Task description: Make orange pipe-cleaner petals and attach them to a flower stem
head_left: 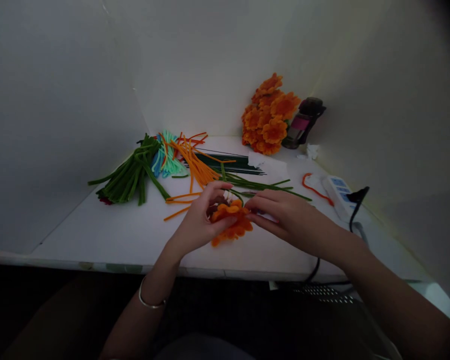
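Note:
An orange pipe-cleaner flower (232,222) is held above the front of the white table. My left hand (206,212) is closed around its left side, thumb lying over the petals. At its right edge my right hand (277,210) pinches with thumb and fingers; whether a petal or something smaller is between the fingertips is hard to make out. Behind the hands lie loose green pipe cleaners (262,184) and a fan of orange pipe cleaners (198,167).
A bundle of green pipe cleaners (131,172) lies left, beside mint ones (168,155). Dark stem wires (228,162) lie at mid-table. Finished orange flowers (268,117) and a bottle (302,122) stand at the back. A power strip (339,195) with a black cord sits right.

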A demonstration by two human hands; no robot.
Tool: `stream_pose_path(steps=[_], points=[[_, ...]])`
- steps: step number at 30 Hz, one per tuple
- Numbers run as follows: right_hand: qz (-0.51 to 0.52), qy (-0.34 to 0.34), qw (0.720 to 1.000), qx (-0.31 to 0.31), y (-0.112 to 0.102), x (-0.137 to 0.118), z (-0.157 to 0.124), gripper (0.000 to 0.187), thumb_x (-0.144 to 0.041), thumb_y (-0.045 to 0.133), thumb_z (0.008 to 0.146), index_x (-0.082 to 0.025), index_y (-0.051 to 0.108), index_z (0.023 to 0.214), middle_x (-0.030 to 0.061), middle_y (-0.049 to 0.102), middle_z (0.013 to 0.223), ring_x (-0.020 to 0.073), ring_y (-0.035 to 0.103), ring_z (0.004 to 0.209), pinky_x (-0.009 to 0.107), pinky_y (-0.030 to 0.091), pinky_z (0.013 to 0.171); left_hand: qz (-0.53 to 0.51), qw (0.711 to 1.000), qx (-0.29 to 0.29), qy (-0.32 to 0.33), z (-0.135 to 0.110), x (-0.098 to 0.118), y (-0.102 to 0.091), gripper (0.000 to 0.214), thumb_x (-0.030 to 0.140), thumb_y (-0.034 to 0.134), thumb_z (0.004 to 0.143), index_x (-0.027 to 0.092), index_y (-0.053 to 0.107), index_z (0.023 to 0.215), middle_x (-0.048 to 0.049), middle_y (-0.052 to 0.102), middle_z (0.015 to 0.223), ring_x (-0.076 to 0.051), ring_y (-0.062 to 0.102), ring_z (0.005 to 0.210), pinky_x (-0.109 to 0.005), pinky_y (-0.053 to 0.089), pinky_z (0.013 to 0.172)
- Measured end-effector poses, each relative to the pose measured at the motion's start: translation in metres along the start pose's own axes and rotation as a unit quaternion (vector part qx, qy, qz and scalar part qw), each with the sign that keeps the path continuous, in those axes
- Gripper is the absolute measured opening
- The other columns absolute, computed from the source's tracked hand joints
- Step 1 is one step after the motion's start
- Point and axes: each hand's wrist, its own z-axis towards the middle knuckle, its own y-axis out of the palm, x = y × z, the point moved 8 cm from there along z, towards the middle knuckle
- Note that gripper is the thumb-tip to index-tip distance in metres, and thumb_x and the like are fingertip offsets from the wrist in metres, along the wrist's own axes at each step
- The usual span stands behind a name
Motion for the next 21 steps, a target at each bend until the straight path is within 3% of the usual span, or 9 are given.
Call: stream_pose_path(steps=[3, 7, 14, 18, 21], points=[[0.068, 0.042, 0.997, 0.005, 0.001, 0.006, -0.002, 0.013, -0.028, 0.052, 0.09, -0.02, 0.06, 0.085, 0.002, 0.064, 0.075, 0.0141, 0.057, 0.065, 0.026, 0.043, 0.058, -0.031, 0.999, 0.035, 0.011, 0.006, 0.002, -0.006, 0.051, 0.011, 0.074, 0.068, 0.024, 0.053, 0.112, -0.0054, 0.063, 0.102, -0.016, 0.064, 0.086, -0.027, 0.052, 0.076], [0.142, 0.11, 0.981, 0.071, 0.002, 0.018, -0.005, 0.009, -0.022, 0.055, 0.086, -0.019, 0.06, 0.079, -0.0006, 0.066, 0.068, 0.0108, 0.056, 0.055, 0.022, 0.042, 0.051, -0.089, 0.991, 0.103, -0.002, 0.012, -0.006, -0.009, 0.044, 0.015, 0.076, 0.066, 0.023, 0.055, 0.105, -0.0057, 0.063, 0.108, -0.016, 0.065, 0.087, -0.027, 0.052, 0.079], [0.134, 0.165, 0.961, 0.179, -0.012, 0.033, -0.009, 0.006, -0.02, 0.06, 0.08, -0.02, 0.059, 0.074, -0.0016, 0.066, 0.062, 0.0115, 0.06, 0.053, 0.022, 0.045, 0.049, -0.257, 0.957, 0.133, 0.038, 0.011, -0.012, -0.013, 0.039, 0.02, 0.065, 0.071, 0.023, 0.058, 0.11, -0.0073, 0.062, 0.115, -0.023, 0.057, 0.112, -0.037, 0.042, 0.098], [0.137, 0.171, 0.957, 0.19, -0.017, 0.034, -0.01, 0.006, -0.019, 0.06, 0.079, -0.021, 0.06, 0.073, -0.0009, 0.067, 0.061, 0.013, 0.061, 0.052, 0.023, 0.045, 0.047, -0.205, 0.956, 0.211, 0.005, -0.008, -0.031, -0.023, 0.033, 0.014, 0.061, 0.072, 0.025, 0.061, 0.103, -0.0026, 0.063, 0.102, -0.016, 0.06, 0.094, -0.027, 0.049, 0.081], [0.141, 0.192, 0.949, 0.207, -0.02, 0.038, -0.012, 0.007, -0.02, 0.06, 0.079, -0.021, 0.061, 0.073, -0.0005, 0.067, 0.059, 0.0127, 0.059, 0.05, 0.023, 0.043, 0.045, -0.12, 0.981, 0.149, -0.023, -0.015, -0.038, -0.009, 0.029, 0.014, 0.066, 0.073, 0.023, 0.062, 0.101, -0.0025, 0.06, 0.091, -0.013, 0.058, 0.081, -0.024, 0.049, 0.072]])
